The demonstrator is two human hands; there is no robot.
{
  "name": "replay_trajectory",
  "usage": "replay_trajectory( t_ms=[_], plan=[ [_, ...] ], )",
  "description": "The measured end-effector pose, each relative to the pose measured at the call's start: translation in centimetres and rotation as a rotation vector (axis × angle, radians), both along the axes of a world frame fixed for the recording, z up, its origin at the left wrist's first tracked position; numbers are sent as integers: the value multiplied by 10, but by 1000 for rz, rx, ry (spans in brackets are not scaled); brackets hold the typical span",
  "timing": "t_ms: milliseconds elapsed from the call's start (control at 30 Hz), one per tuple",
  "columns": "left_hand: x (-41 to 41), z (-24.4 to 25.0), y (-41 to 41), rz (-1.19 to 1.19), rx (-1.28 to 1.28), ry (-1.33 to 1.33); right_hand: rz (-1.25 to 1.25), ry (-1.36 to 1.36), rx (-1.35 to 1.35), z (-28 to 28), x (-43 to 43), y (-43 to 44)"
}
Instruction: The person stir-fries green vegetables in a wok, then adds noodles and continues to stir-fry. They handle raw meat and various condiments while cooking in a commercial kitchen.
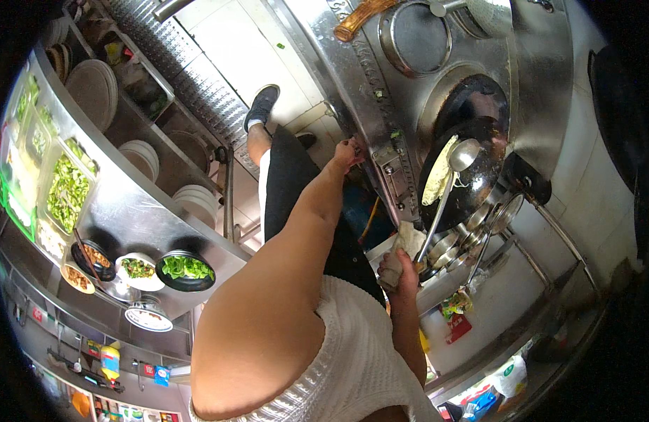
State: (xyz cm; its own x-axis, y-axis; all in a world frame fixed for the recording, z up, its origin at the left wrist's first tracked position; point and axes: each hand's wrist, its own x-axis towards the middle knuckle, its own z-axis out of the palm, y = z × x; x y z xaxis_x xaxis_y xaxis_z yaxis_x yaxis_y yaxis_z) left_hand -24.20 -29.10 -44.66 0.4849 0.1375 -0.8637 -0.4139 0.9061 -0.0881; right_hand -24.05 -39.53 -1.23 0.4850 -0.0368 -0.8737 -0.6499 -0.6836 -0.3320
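Observation:
My left hand (349, 153) reaches to the front edge of the steel cooking range (358, 108), its fingers curled. What they touch there is hidden. In my right hand (407, 271) is a folded beige cloth (409, 240), close to the near rim of a black wok (482, 198). A steel ladle (464, 154) lies in the wok, and its long handle slants down to beside my right thumb; I cannot tell whether that hand grips it. Pale thin-cut food (439, 171) lies along the wok's side next to the ladle bowl.
Steel seasoning pots (444, 250) and a strainer (507, 213) stand beside the wok. Behind it are a round pan (415, 38) and a wooden handle (364, 18). The steel counter (129, 203) at left bears bowls of food, including a black bowl of greens (185, 270). Stacked plates (92, 95) sit beneath.

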Motion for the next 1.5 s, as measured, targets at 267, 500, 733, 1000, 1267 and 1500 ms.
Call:
replay_trajectory(
  t_ms=[267,500,733,1000,1267,1500],
  plan=[
    [-1,11,8,48,-13,23,48,10,59,-6,10,-6],
    [-12,21,12,-23,26,23,46,12,55,0,-1,10],
    [-18,39,21,-8,-15,51,-12,-11,184,-13,18,15],
    [-9,16,15,13,58,23,62,-127,192,-37,77,65],
    [-8,11,14,-119,67,155,13,-87,214,-90,159,109],
    [-14,19,12,-61,7,67,-51,-62,241,-101,164,94]
  ],
)
